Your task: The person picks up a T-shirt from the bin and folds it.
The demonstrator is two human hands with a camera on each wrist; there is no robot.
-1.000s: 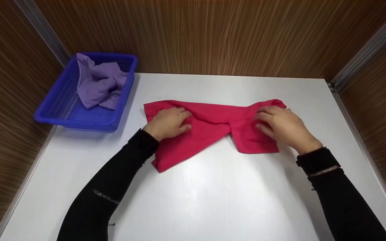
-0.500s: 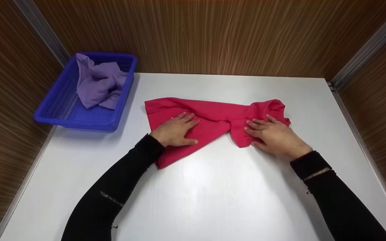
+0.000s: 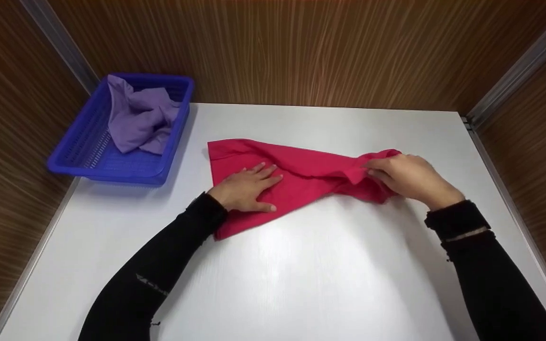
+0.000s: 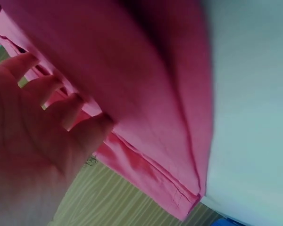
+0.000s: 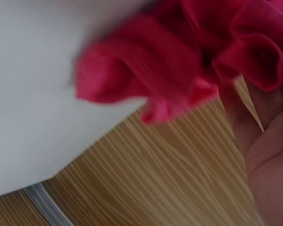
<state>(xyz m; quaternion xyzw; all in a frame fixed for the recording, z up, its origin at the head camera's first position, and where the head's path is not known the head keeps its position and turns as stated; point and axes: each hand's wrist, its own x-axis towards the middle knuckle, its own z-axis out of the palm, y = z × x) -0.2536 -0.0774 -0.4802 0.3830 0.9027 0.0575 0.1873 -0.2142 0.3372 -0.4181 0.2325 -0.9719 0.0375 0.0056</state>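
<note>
A pinkish-red cloth garment lies stretched sideways over the white table, wide and fairly flat at its left end, bunched at its right. My left hand rests on the left part with fingers spread. In the left wrist view, the fingers of that left hand reach onto the fabric, and a stitched hem shows below. At the right end, my right hand pinches the crumpled fabric between thumb and fingers. The right wrist view shows the gathered folds beside the right hand, its fingertips hidden behind the cloth.
A blue plastic basket stands at the table's back left, with a crumpled purple cloth inside. Wood-grain panels close off the back and both sides of the white table.
My right hand goes from lying spread on the cloth to pinching it. The right end becomes more bunched, its lower flap drawn in. My left hand settles flat and stays nearly in place.
</note>
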